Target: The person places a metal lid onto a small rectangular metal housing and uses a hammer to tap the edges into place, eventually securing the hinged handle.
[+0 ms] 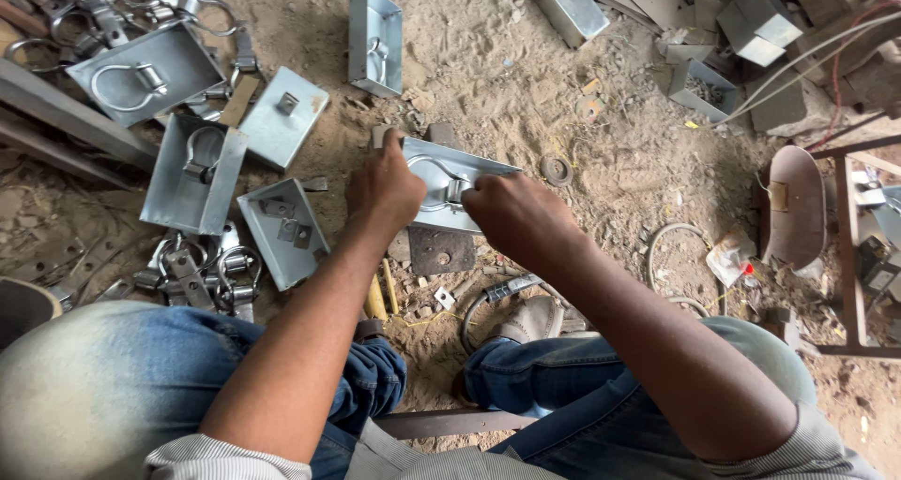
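My left hand [383, 187] grips the left end of a shallow grey metal tray [462, 170] held just above the sandy ground. My right hand [514, 215] closes on the tray's near right side, its fingers at a curved steel shackle [434, 178] that lies inside the tray. A dark square metal plate [441, 251] lies on the ground right under the tray. A washer [556, 170] rests on the sand just right of the tray.
Several similar grey trays [195, 175] with shackles lie at the left, and one stands on edge [375, 39] ahead. A heap of loose shackles [202, 275] is by my left knee. More metal boxes [574, 6], cables [798, 67] and a rusty frame [849, 255] crowd the right.
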